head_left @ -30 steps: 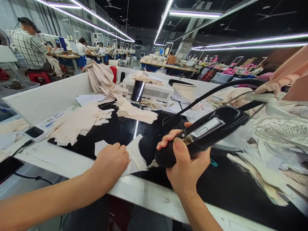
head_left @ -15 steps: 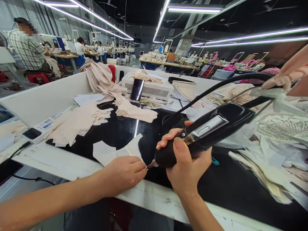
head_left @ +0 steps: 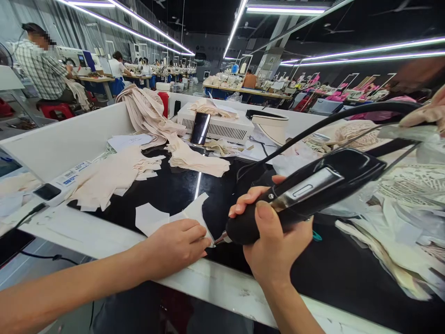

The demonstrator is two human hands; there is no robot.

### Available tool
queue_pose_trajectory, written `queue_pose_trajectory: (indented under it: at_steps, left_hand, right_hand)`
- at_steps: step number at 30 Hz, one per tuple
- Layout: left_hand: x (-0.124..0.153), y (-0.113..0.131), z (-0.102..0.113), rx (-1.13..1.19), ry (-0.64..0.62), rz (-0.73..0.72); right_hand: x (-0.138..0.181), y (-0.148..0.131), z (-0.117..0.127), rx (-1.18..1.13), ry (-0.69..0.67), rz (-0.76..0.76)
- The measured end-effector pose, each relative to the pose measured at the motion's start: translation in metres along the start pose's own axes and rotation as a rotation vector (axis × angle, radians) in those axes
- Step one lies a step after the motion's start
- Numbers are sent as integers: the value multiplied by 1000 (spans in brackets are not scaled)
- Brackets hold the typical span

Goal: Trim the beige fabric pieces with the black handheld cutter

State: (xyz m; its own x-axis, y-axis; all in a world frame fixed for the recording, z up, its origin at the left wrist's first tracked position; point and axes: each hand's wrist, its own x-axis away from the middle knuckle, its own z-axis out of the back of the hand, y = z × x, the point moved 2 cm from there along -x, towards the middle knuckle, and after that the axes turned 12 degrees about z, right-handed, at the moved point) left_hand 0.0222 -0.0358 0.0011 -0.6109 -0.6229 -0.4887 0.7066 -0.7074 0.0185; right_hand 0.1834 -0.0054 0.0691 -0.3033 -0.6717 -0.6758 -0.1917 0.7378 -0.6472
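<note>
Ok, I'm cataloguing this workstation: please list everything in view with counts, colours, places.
handheld tool: one, black and silver, right of centre
thick cable: one, black, arching behind the tool
pale pieces: at least two, white, front centre
tabletop: one, black, below the pieces
fabric stack: one, beige, tabletop's left
draped fabric: one heap, beige, far-left corner
vented box: one, white, back of the workstation
phone: one, black, before the box
lace pile: one, cream, right side
small item: one, teal, below the tool
ceiling lights: several, white, overhead
background machines: many, mostly white, on far tables
seated people: several, mixed clothing, background
left hand: one, bare, on the pieces
right hand: one, bare, around the tool
</note>
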Motion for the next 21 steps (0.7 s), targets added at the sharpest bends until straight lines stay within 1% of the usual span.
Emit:
queue_pose_trajectory:
  at_steps: [6, 12, 21]
  left_hand:
    - [0, -3, 4, 21, -30, 5]
    - [2, -5, 5, 65, -95, 74]
    - [1, -4, 6, 49, -88, 46]
  right_hand:
    - [0, 0, 0, 3, -4, 11]
    - [0, 0, -1, -3, -2, 12]
    - [0, -2, -2, -2, 13, 0]
